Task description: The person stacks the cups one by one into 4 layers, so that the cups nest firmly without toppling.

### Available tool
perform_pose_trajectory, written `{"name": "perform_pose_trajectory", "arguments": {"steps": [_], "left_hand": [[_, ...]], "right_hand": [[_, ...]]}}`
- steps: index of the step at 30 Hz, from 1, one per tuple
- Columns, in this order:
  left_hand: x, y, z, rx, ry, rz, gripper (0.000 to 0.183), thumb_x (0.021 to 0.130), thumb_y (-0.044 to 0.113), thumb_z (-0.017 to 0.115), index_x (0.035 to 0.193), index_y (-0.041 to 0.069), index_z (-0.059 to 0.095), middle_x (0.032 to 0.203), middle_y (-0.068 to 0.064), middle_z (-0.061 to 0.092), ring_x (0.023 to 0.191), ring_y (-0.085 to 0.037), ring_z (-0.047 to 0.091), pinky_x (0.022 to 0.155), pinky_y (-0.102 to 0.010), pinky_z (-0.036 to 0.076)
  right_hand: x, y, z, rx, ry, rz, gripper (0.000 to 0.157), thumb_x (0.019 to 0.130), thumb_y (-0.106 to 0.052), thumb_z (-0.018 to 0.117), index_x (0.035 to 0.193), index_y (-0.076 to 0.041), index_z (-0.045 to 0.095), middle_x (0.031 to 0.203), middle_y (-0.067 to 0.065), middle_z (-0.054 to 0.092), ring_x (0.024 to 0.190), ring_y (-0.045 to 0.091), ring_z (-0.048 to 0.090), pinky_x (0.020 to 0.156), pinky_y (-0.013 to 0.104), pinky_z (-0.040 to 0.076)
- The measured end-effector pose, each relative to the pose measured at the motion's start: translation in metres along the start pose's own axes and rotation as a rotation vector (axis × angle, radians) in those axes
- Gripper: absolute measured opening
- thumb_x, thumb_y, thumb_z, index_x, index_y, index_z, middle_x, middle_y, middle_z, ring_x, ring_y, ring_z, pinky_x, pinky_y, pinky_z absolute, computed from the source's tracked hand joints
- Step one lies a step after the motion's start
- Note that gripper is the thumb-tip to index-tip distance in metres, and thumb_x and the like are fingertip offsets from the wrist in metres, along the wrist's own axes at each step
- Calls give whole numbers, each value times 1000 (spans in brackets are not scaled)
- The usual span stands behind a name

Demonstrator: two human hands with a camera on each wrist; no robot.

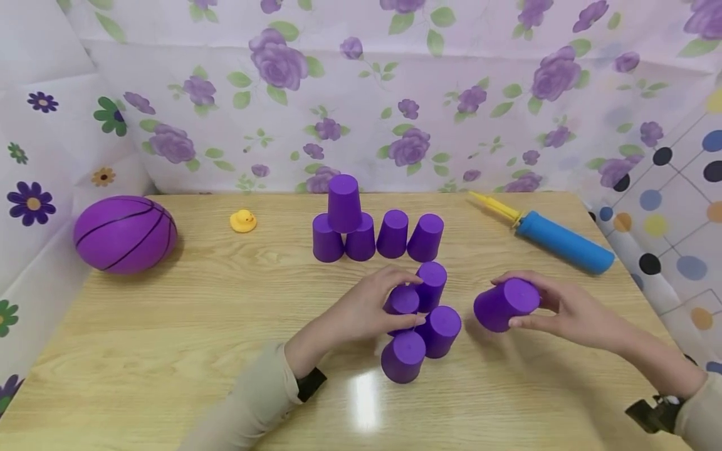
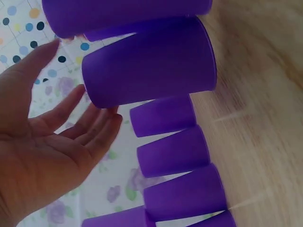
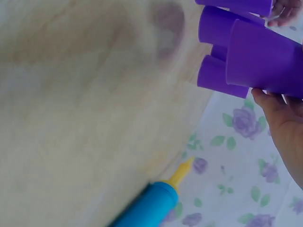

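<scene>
My right hand (image 1: 570, 310) grips a purple cup (image 1: 507, 305), upside down and tilted, raised over the table at the right. In the right wrist view the thumb and fingers are around this held cup (image 3: 265, 59). My left hand (image 1: 369, 307) reaches over an upside-down purple cup (image 1: 403, 300), with thumb and fingers spread around its closed end. In the left wrist view that hand (image 2: 52, 146) is loosely spread, fingertips right at the base of a cup (image 2: 149, 66). Beside it stand a rear cup (image 1: 432, 285), a right cup (image 1: 442, 332) and a front cup (image 1: 403, 358).
Farther back, a row of upside-down cups (image 1: 392, 235) includes a pair bearing another cup (image 1: 344, 203) on top. A blue pump (image 1: 564, 243) with a yellow nozzle lies back right. A rubber duck (image 1: 244, 221) and a purple ball (image 1: 126, 235) sit at the left; a flowered cloth (image 1: 366, 94) hangs behind.
</scene>
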State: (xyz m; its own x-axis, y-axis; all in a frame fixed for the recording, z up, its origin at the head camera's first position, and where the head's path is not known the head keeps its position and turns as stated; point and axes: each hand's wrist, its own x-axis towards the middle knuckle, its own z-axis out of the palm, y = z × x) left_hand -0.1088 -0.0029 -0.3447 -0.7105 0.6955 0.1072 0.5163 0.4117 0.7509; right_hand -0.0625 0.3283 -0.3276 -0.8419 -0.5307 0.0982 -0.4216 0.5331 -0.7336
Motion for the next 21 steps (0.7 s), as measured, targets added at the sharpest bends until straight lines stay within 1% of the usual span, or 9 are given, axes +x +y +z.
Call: {"name": "perform_pose_trajectory", "arguments": {"steps": [4,6,9,12,15,19,21], "left_hand": [[-6,6,2,53,-11,-37,53,82,32,72,128,11,55,125,-3,55,114,-16,52,97,-31,44],[-7,7,4,56,-19,-50,51,82,30,72,126,11,56,123,-3,57,113,-17,54,96,-31,44],[-7,5,6,41,-22,-53,49,81,27,74,123,9,57,121,-4,59,111,-17,55,96,-30,44],[-7,1,8,9,-26,-64,47,80,23,75,122,9,58,120,-5,60,111,-17,55,96,-29,44],[-5,-4,9,-31,-26,-60,47,78,20,76,120,9,60,118,-5,62,110,-16,56,94,-28,45],[0,-13,7,-131,-24,-72,48,72,17,82,115,8,64,112,-2,65,104,-11,59,92,-21,46],[1,-16,5,-171,-22,-82,49,69,15,83,114,8,65,110,0,66,101,-9,59,91,-18,46]], "right_hand": [[11,-10,-15,-24,9,-35,61,78,2,72,132,-11,48,127,0,57,107,6,60,80,21,53],[17,-16,-23,-48,29,-68,63,76,5,72,132,-9,48,126,-1,56,107,6,60,79,21,53],[28,-27,-37,-74,59,-88,64,75,10,71,132,-6,47,126,-1,55,107,5,59,79,20,53],[40,-39,-49,-104,104,-78,65,73,12,71,131,-5,47,124,-3,54,104,2,59,78,17,52],[54,-49,-58,-127,150,-100,65,71,14,72,129,-2,48,122,-4,56,102,2,60,79,14,51],[72,-60,-64,-108,188,-132,62,71,16,71,127,2,49,119,-2,59,100,4,61,82,12,49],[80,-65,-64,-103,210,-108,60,73,13,71,127,-1,50,117,-2,60,99,4,62,82,12,49]]}}
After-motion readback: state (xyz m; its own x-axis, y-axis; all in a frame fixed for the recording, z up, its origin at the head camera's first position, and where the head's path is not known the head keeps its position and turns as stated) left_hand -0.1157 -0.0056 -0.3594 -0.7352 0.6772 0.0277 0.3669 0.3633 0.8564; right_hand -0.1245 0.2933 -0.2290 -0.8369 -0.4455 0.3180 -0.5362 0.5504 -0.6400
